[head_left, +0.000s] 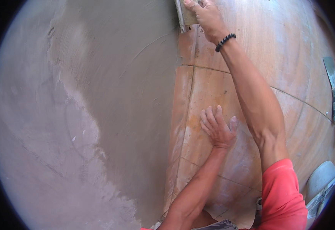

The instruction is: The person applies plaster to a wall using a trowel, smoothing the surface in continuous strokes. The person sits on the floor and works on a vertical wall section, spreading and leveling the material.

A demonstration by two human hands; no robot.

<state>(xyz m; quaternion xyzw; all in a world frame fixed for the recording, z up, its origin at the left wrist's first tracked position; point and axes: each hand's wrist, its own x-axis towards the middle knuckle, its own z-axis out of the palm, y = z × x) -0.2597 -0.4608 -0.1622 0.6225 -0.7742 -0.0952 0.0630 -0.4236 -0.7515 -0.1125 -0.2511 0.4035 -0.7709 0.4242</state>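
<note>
At the top, my right hand (210,21) is closed on a plastering float (189,14), partly cut off by the picture's upper edge. The float's long edge lies against the wet grey-brown plaster (140,96), just where the plastered wall meets the tile skirting (181,107). A black beaded bracelet (225,42) circles my right wrist. Nearer to me, my left hand (219,128) rests on the orange-brown floor tiles (204,84), fingers spread and holding nothing, a short way right of the skirting.
Lighter, drier-looking plaster (41,145) spreads over the far left, with a ragged border against the darker coat. A scraper (332,88) lies on the tiles at the right rim. A pale container (321,180) stands at the lower right, beside my red sleeve.
</note>
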